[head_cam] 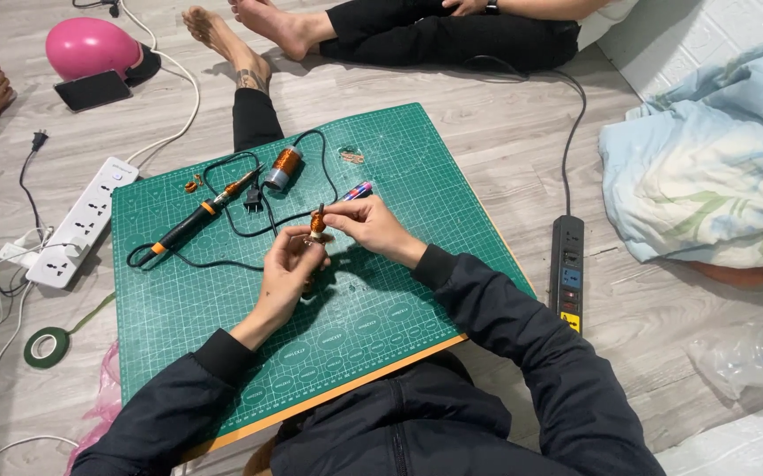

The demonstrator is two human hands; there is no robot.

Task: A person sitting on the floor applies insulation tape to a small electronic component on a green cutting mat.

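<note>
Grey wood-plank floor, white textured wall panel at the upper right, even indoor light

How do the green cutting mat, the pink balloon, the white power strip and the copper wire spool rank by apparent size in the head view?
1. Green cutting mat
2. White power strip and pink balloon: look much alike, and the balloon lies farther from the camera, so unranked
3. Copper wire spool

Pretty even, soft indoor light, sharp overall; hands throw a soft shadow on the green cutting mat, slight wide-angle bend at edges.
</note>
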